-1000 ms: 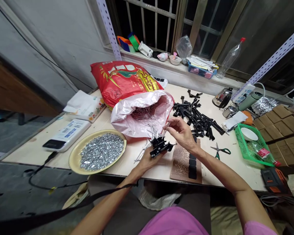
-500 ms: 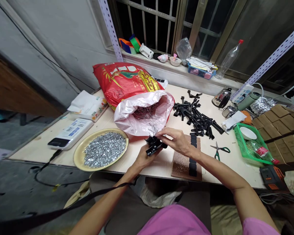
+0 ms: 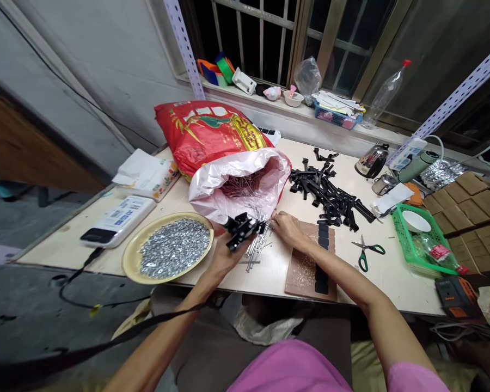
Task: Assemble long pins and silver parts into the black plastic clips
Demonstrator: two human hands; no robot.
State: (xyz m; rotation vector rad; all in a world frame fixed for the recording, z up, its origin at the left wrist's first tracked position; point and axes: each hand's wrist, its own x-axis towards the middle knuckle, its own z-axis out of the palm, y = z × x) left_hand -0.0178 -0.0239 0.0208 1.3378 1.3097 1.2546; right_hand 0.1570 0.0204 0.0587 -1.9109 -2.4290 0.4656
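Observation:
My left hand [image 3: 225, 257] is wrapped round several black plastic brackets [image 3: 240, 231], held up in front of the open bag. Long thin metal nails [image 3: 252, 257] lie spilled on the table, under and beside those brackets. My right hand [image 3: 289, 228] is at the right edge of the nails, by the bag's mouth. Its fingers are bent together, and what they pinch is too small to make out. The red bag [image 3: 212, 128] lies on its side, with more nails inside its pale plastic mouth [image 3: 206, 185].
A yellow dish [image 3: 127, 265] of small metal washers stands at the left. A pile of black brackets [image 3: 330, 190] lies behind my right hand. Nearby are a brown board [image 3: 302, 272] with black pads, green-handled scissors [image 3: 363, 256] and a green basket [image 3: 404, 239].
My left hand has moved left with the brackets, uncovering the spilled nails. My right hand has left the brackets and moved slightly down and right, to the nails' edge.

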